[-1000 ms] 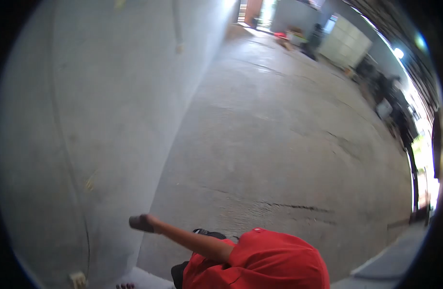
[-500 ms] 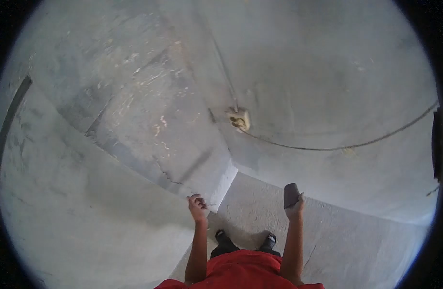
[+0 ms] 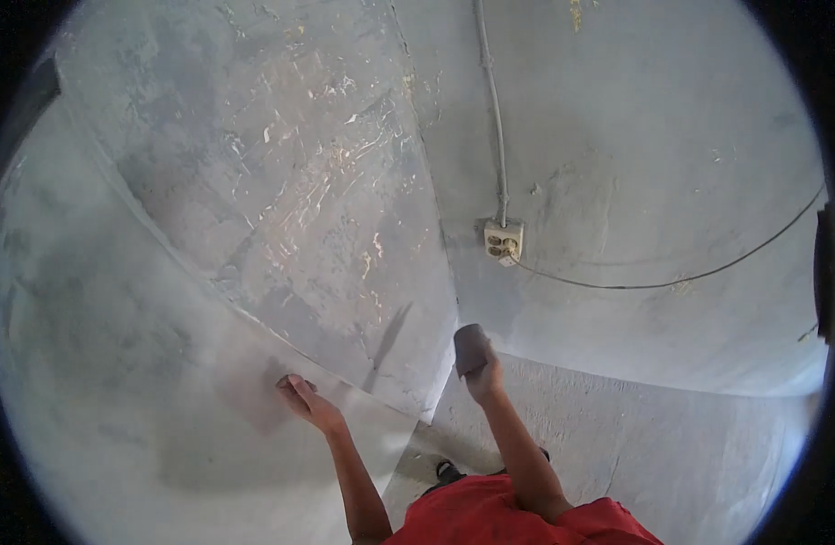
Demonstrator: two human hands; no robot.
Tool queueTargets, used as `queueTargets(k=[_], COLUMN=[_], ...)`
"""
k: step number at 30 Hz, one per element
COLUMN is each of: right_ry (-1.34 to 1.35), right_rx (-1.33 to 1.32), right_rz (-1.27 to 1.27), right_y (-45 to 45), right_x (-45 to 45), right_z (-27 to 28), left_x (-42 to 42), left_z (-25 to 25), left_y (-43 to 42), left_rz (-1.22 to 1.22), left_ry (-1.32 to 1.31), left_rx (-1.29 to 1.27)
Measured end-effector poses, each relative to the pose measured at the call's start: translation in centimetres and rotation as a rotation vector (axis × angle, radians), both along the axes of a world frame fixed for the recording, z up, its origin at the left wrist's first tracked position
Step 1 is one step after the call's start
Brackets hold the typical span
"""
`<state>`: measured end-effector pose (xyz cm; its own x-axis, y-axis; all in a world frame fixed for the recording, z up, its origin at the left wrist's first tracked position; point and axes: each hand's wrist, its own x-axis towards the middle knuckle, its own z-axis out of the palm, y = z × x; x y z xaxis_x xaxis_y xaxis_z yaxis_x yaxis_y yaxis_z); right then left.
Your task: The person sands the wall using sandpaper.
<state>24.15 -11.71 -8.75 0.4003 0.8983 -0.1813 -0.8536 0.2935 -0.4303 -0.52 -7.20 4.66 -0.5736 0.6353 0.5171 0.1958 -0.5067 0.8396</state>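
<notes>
My right hand [image 3: 484, 377] is wrapped round the lower end of a dark brown block-like object [image 3: 470, 349], which it holds up in front of the wall corner. To the left, my left hand [image 3: 313, 404] has its fingers curled together around something small and dark at the fingertips, too small to name. That hand is near the smooth grey wall surface [image 3: 199, 391]. The two hands are apart, both forward of the red shirt [image 3: 490, 513].
A power socket box [image 3: 503, 242] sits on the wall, with a pipe [image 3: 494, 118] above and a thin cable [image 3: 653, 285] running right. A scuffed wall panel [image 3: 326, 200] is at upper left. One sandalled foot [image 3: 448, 471] stands on the concrete floor [image 3: 563, 427].
The view has turned from the open room to the wall corner. Since the last frame, both hands have shifted left in view, the left one now farther from the corner.
</notes>
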Motion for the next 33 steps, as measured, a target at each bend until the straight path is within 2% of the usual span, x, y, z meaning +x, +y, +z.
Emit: queueTargets(k=[2,4,6,8,10,12,13,14,16,18,21,24,26,27,28,30,31,33], right_ry=[-0.184,-0.406,-0.797,-1.036,-1.147,-1.224,-1.302,-1.299,-1.244,-1.165,-1.162,-1.109,-1.053,-1.289,-1.296,-1.301,-1.342,-1.381], right_rx=[-0.116,-0.344,-0.483,-0.257,-0.077,-0.116,-0.155,-0.149,-0.159,-0.188,-0.267,-0.306,-0.356,-0.417,-0.319,-0.269,-0.221,-0.175], right_rz=[-0.078,-0.015,0.115,0.003,-0.193,-0.179,-0.164,-0.164,-0.194,-0.213,-0.316,-0.209,-0.252,-0.475,-0.505,-0.290,-0.263,-0.251], right_y=[1.8,3.7,4.0,6.6,8.5,9.2,9.5,10.4,12.3,15.8,23.6,29.3,29.8,30.0,27.3,20.7,17.0,16.4], right_x=[-3.1,-5.6,-7.8,-10.4,-12.9,-14.2,-14.2,-13.9,-13.2,-10.1,-2.9,4.1,4.7,3.1,0.8,-4.7,-7.4,-8.0], right_z=[0.9,2.2,8.1,7.5,7.9,9.5,10.2,10.8,11.8,12.1,10.6,10.1,10.9,8.4,8.4,8.4,8.7,8.8], left_x=[-0.7,0.5,1.6,1.6,1.4,1.6,1.9,2.2,1.6,1.9,2.7,-1.4,-0.3,0.4,0.2,-0.7,-0.2,1.2], left_z=[0.2,1.4,1.4,0.2,-0.6,-0.9,-0.8,-0.8,-1.9,-2.2,-1.7,-7.8,-5.6,-4.7,-4.9,-5.8,-5.0,-3.3], left_y=[1.4,2.0,3.1,3.9,4.2,4.6,4.7,5.1,5.6,5.9,6.0,6.7,5.8,5.8,5.8,5.7,5.7,5.5], left_rz=[-0.007,0.015,0.042,0.088,0.129,0.180,0.187,0.194,0.230,0.490,0.461,0.576,0.545,0.505,0.505,0.574,0.573,0.475], left_ry=[0.163,0.167,0.164,0.231,0.259,0.292,0.229,0.164,0.213,0.260,0.141,0.299,0.257,0.203,0.201,0.414,0.415,0.169], left_rx=[-0.097,-0.050,-0.002,0.091,0.043,-0.004,0.032,0.073,0.106,0.040,0.093,0.012,0.008,0.014,0.020,-0.085,-0.079,-0.005])
